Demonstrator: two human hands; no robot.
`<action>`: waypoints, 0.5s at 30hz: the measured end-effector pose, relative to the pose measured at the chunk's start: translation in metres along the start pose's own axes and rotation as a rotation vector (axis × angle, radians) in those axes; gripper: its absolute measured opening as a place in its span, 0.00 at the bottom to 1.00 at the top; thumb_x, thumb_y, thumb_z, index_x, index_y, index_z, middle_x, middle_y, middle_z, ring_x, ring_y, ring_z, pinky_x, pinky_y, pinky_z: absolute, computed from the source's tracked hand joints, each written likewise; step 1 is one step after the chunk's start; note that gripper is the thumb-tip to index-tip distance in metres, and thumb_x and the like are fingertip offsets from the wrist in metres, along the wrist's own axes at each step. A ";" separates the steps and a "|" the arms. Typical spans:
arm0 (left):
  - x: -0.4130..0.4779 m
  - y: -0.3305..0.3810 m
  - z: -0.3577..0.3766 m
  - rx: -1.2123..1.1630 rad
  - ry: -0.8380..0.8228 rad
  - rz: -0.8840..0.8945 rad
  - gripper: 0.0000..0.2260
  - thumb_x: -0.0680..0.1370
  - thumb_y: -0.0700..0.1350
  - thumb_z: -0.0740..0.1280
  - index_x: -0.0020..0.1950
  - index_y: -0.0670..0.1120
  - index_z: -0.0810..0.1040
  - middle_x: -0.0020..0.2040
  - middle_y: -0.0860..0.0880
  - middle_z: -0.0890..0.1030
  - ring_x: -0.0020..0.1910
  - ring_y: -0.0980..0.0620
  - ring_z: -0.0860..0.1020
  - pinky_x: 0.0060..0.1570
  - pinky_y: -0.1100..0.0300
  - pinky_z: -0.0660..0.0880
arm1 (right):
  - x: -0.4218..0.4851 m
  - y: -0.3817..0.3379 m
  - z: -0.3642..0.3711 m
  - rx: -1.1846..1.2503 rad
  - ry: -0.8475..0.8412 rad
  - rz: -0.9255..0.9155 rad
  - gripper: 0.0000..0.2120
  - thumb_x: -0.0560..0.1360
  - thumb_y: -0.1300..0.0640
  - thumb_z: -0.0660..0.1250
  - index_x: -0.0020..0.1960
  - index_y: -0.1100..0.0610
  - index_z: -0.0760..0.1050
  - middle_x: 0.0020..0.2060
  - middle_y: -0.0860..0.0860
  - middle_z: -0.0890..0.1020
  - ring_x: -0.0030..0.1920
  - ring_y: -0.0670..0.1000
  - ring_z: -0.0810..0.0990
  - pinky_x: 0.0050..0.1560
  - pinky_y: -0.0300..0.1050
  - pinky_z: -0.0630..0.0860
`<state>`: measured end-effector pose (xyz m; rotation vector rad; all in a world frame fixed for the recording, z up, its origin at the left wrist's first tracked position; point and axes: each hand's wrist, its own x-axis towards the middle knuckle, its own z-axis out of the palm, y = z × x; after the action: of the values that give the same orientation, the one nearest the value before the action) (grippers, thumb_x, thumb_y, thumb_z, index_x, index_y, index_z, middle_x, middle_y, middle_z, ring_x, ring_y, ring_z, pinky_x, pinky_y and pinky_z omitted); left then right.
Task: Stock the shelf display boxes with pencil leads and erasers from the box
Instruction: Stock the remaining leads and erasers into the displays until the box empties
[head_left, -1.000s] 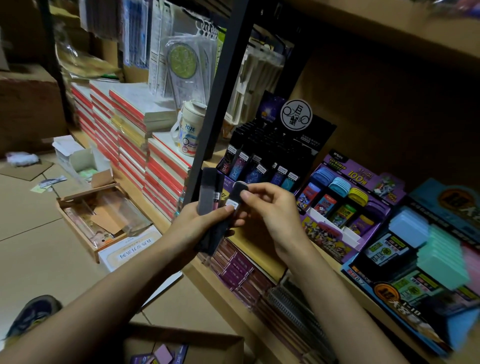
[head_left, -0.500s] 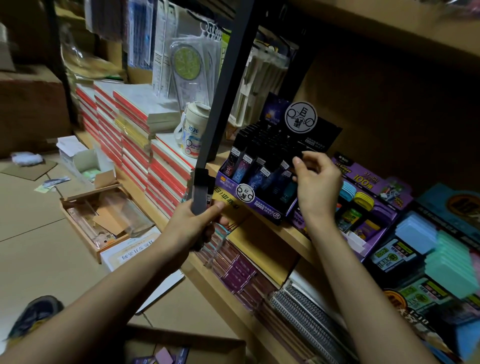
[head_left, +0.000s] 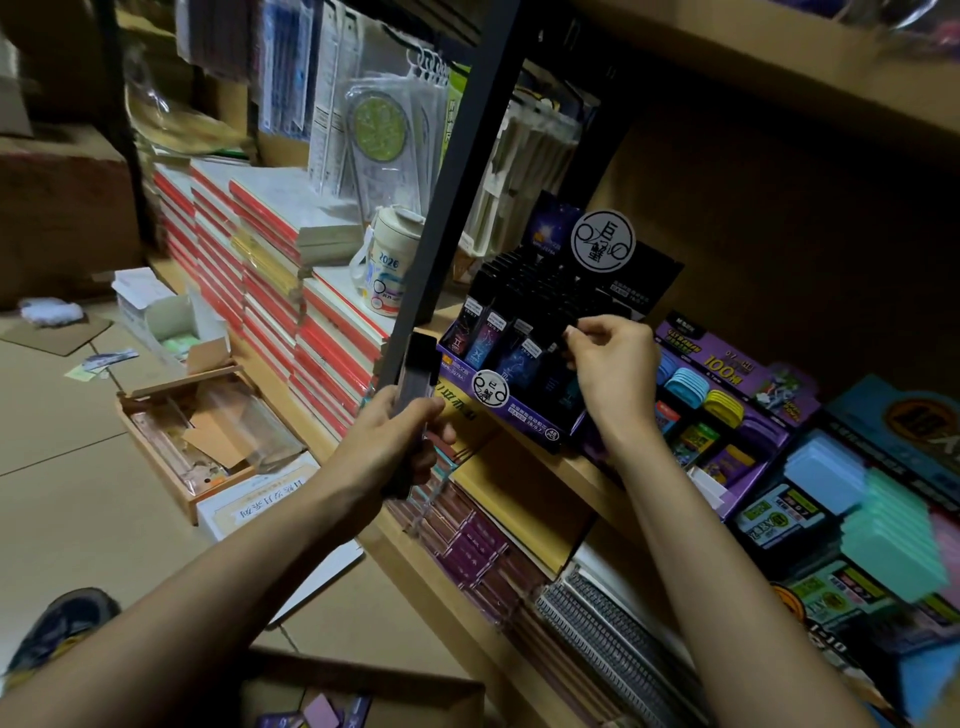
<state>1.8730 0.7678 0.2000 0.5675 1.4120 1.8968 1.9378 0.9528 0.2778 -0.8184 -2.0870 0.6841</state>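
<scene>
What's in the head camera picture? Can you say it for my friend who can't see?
A person's right hand pinches a dark pencil lead case at the black-and-purple display box on a wooden shelf. Their left hand grips more dark cases just left of it. Other colourful display boxes stand to the right.
</scene>
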 end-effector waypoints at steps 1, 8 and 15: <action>-0.002 0.001 0.002 -0.002 -0.020 0.013 0.12 0.80 0.48 0.60 0.56 0.40 0.68 0.25 0.53 0.76 0.23 0.57 0.68 0.25 0.62 0.64 | -0.001 0.001 -0.002 -0.036 -0.030 -0.008 0.10 0.76 0.57 0.67 0.51 0.63 0.81 0.40 0.56 0.82 0.42 0.53 0.82 0.42 0.42 0.79; -0.005 0.003 0.003 -0.159 -0.075 -0.008 0.15 0.80 0.43 0.60 0.62 0.33 0.69 0.30 0.51 0.81 0.27 0.58 0.76 0.25 0.67 0.73 | -0.050 0.000 -0.010 -0.112 -0.096 -0.111 0.11 0.78 0.53 0.63 0.49 0.59 0.79 0.36 0.51 0.81 0.34 0.49 0.78 0.35 0.33 0.74; -0.003 -0.003 0.003 -0.146 -0.207 -0.018 0.14 0.74 0.48 0.65 0.56 0.41 0.75 0.41 0.47 0.84 0.35 0.55 0.80 0.33 0.65 0.77 | -0.079 -0.026 0.009 0.503 -0.558 0.251 0.07 0.77 0.57 0.66 0.48 0.61 0.77 0.35 0.53 0.78 0.32 0.49 0.77 0.37 0.43 0.75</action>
<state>1.8780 0.7685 0.1984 0.6558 1.1337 1.8504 1.9610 0.8761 0.2535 -0.6462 -2.1384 1.6498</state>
